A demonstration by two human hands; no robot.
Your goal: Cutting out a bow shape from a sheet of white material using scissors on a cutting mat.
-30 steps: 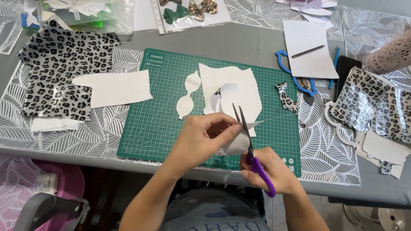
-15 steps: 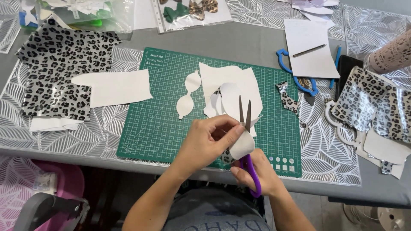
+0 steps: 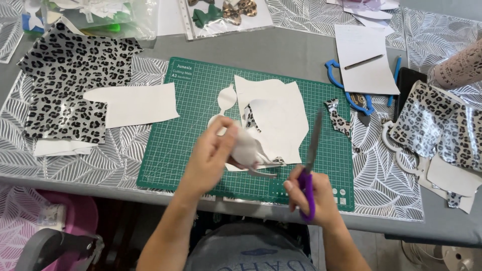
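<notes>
While my left hand (image 3: 211, 160) pinches the white cutout (image 3: 247, 148) between thumb and fingers, the piece sits over the lower middle of the green mat (image 3: 170, 150), just off its surface. It looks thin and light, a faux-leather sheet with a leopard face showing at one edge; I judge it floppy enough to curl, so I hold it close to the edge being trimmed, not out at a loose corner. The white backing seems matte, so slipping is a small worry; creasing it is the greater one.

At about ten o'clock from that hand lie a leopard sheet (image 3: 70, 75) and a white sheet (image 3: 133, 103). At one o'clock rests the larger white offcut (image 3: 281, 110).

My right hand (image 3: 314, 198), at four o'clock from the cutout, is closed round the purple handles of the scissors (image 3: 312, 150); the blades point up toward twelve, drawn nearly together and clear of the piece. Further right, at two o'clock, lie blue scissors (image 3: 351, 90) and paper (image 3: 364, 57).
</notes>
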